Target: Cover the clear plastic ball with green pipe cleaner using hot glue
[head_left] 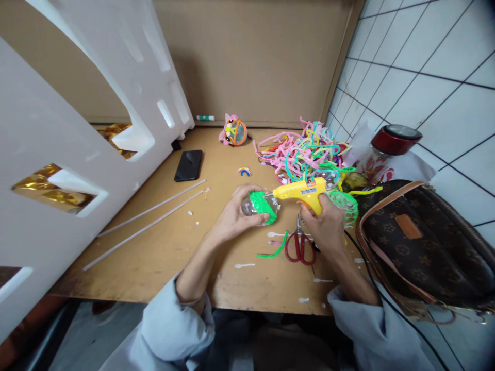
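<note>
My left hand point(240, 214) is wrapped round a clear plastic ball point(249, 207) that has a band of green pipe cleaner point(262, 206) across it. In my right hand point(325, 221) is a yellow hot glue gun point(299, 190), its nozzle pointing left and at the green band; whether the tip touches cannot be made out. Below the gun, red-handled scissors point(299, 247) lie on the table beside a loose green pipe cleaner piece point(276, 252). A black cord runs from my right hand toward the lower right.
A tangled heap of coloured pipe cleaners point(305, 152) lies at the back right, near a red-lidded jar point(396, 139) and a brown handbag point(436, 247). At the left are a phone point(188, 165), two glue sticks point(143, 229) and a white plastic panel point(77, 129). A decorated ball point(235, 132) stands behind.
</note>
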{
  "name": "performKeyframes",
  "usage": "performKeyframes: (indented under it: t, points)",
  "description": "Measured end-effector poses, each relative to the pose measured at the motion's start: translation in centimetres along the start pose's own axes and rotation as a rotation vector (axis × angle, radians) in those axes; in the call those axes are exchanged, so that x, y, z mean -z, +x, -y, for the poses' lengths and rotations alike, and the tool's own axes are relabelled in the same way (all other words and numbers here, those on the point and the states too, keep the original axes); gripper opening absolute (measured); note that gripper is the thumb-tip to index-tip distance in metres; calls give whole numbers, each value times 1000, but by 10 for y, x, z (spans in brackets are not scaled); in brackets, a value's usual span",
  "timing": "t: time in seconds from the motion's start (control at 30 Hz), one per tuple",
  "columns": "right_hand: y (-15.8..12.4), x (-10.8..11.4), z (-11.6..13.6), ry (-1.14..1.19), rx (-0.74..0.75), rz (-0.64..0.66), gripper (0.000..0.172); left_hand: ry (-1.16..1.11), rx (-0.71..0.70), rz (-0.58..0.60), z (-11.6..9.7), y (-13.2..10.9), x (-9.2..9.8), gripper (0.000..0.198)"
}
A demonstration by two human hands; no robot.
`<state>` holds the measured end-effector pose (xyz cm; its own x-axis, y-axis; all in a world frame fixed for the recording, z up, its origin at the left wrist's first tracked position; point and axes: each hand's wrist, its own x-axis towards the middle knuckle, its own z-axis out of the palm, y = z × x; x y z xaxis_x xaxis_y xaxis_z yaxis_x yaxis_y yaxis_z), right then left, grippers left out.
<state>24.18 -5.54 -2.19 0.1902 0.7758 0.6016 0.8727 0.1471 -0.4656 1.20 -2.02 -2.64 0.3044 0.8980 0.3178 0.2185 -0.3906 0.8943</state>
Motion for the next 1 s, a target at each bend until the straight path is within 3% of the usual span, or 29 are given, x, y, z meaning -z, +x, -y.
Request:
performKeyframes:
  t: [0.33,0.6,0.77,1.0]
  points:
    - [0,2,-3,-40,10,19,18,10,-22,-1,0,0,1,59]
    - [8,6,2,99,-202,105,27,22,-19,-12,2,0,1,60]
    - [10,-1,-11,191,-272,214,37,58,-36,-21,-1,0,1,57]
    - [1,-22,-28,-59,-186,311,32,62,-51,2,-3,0,2,56]
